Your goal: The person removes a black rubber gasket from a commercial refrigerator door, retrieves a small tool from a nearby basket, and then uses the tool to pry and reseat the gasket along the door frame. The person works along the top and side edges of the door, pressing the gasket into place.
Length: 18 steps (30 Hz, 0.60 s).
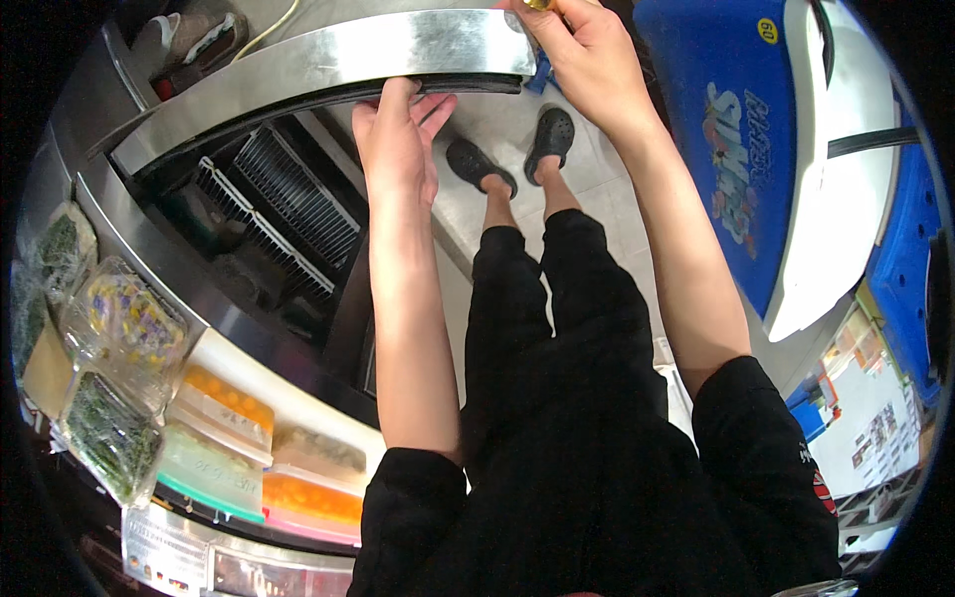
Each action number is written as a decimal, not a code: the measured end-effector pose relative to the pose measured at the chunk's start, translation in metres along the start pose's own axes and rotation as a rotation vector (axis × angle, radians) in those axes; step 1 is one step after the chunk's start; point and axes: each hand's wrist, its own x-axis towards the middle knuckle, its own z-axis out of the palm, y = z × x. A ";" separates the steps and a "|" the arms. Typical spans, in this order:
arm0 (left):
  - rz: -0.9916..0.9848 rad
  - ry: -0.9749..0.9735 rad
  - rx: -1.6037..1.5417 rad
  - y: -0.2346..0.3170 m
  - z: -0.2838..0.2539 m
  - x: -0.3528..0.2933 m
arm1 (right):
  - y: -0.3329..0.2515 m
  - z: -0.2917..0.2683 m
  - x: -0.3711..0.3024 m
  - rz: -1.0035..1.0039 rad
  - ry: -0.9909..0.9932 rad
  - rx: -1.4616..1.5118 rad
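A stainless steel fridge door (338,50) stands open, its top edge running across the upper part of the view. Along its inner side a black rubber gasket (468,85) is visible. My left hand (398,144) touches this gasket with the thumb; the other fingers are spread below it. At the door's right end, my right hand (592,65) is closed around a small shiny yellow thing (539,4), cut off by the top of the picture, so its kind is unclear. A bit of blue material (540,76) shows beneath that hand.
White wire racks (298,194) lie inside the dark cabinet at left. Clear packs of flowers (129,313) and greens (111,433) stand on the counter beside orange-filled containers (313,497). A blue and white cooler box (741,149) is at right. My black clogs (550,139) stand on tiles.
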 end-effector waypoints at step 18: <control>0.067 -0.025 -0.071 0.004 0.016 0.018 | 0.003 -0.037 -0.056 -0.045 0.392 -0.083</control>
